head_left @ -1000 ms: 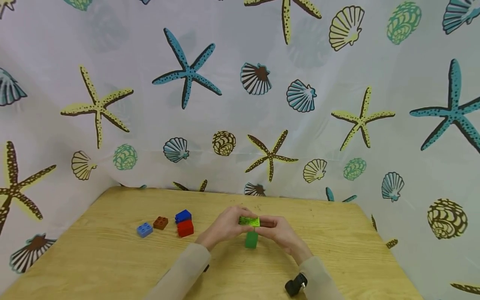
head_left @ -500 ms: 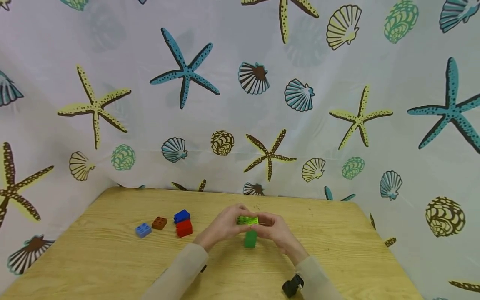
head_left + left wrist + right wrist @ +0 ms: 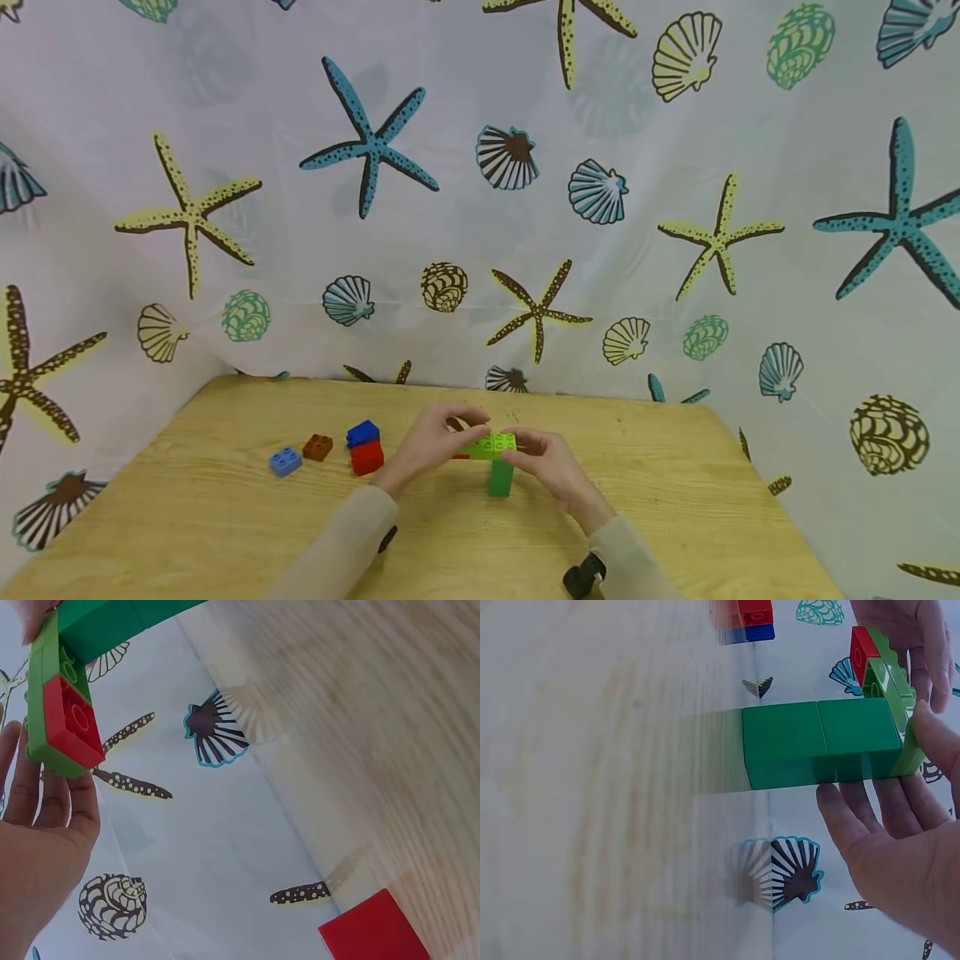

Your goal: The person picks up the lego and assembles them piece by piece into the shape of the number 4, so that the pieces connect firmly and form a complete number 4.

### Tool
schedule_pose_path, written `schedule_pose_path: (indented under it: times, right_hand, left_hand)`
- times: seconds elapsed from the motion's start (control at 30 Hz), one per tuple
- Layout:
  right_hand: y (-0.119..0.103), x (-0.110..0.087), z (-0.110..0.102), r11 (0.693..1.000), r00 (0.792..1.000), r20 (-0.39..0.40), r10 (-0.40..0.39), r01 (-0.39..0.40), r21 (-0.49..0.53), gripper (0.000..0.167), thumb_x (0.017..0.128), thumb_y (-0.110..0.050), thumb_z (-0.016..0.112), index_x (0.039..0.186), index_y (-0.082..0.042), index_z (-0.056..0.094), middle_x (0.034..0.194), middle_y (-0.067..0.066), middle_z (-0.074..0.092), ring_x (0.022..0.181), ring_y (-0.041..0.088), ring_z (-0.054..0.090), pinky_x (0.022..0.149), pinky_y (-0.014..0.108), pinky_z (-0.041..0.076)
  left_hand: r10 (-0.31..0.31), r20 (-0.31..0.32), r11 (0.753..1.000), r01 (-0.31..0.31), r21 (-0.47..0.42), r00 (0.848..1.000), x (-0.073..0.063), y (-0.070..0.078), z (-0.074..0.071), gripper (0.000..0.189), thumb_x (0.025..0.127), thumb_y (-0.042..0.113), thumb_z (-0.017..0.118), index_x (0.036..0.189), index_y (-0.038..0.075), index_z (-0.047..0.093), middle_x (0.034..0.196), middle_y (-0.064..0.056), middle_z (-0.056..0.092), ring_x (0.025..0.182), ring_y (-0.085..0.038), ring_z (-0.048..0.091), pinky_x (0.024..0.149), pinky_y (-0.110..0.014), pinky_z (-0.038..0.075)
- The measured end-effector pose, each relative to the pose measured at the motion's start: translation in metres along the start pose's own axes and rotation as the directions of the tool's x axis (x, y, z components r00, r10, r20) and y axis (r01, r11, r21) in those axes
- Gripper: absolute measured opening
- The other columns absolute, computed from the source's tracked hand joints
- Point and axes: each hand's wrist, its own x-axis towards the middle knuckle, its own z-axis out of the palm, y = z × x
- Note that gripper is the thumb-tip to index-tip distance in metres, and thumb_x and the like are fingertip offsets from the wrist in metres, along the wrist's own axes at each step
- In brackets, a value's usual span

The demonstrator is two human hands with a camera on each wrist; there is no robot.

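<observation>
A tower of two stacked dark green toy bricks (image 3: 821,742) stands on the table. Light green bricks (image 3: 483,446) lie across its top and reach out to the left, with a red brick (image 3: 71,724) fixed under their left end. My right hand (image 3: 555,467) pinches the light green bricks over the tower, its thumb (image 3: 937,739) on them and its fingers along the far side. My left hand (image 3: 431,442) is at their left end, fingers loosely extended; in the left wrist view those fingers (image 3: 52,799) are right behind the bricks.
Left of the hands, a red brick (image 3: 367,457) and a dark blue brick (image 3: 363,432) sit together. Further left are a brown brick (image 3: 318,447) and a light blue brick (image 3: 286,462). A shell-patterned curtain (image 3: 420,342) borders the wooden table (image 3: 660,483).
My left hand has drawn back to the left and its fingers have loosened, uncovering more light green and a bit of red. The right hand stays at the tower's top.
</observation>
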Motion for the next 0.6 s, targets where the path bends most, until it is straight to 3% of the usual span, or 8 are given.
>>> schedule_pose_path:
  times: [0.3, 0.6]
  right_hand:
    - [-0.001, 0.000, 0.001, 1.000, 1.000, 0.005, 0.009, -0.009, 0.005, 0.042, 0.091, -0.026, 0.071, 0.129, -0.009, 0.063, 0.128, 0.008, 0.065, 0.117, 0.019, 0.061, 0.103, 0.042, 0.047]
    - [0.000, -0.001, -0.001, 1.000, 1.000, 0.013, 0.010, -0.010, 0.012, 0.042, 0.091, -0.024, 0.071, 0.129, -0.009, 0.062, 0.128, 0.009, 0.064, 0.116, 0.019, 0.061, 0.100, 0.039, 0.048]
  left_hand:
    - [-0.044, -0.084, 0.999, 0.042, -0.021, 0.995, -0.005, -0.008, -0.010, 0.011, 0.092, 0.026, 0.071, 0.092, 0.017, 0.076, 0.090, 0.006, 0.071, 0.079, -0.013, 0.060, 0.075, -0.027, 0.050]
    - [-0.136, -0.090, 0.988, 0.129, -0.081, 0.987, -0.009, -0.024, -0.030, 0.015, 0.092, 0.034, 0.069, 0.095, 0.021, 0.075, 0.093, -0.001, 0.071, 0.083, -0.020, 0.061, 0.072, -0.032, 0.050]
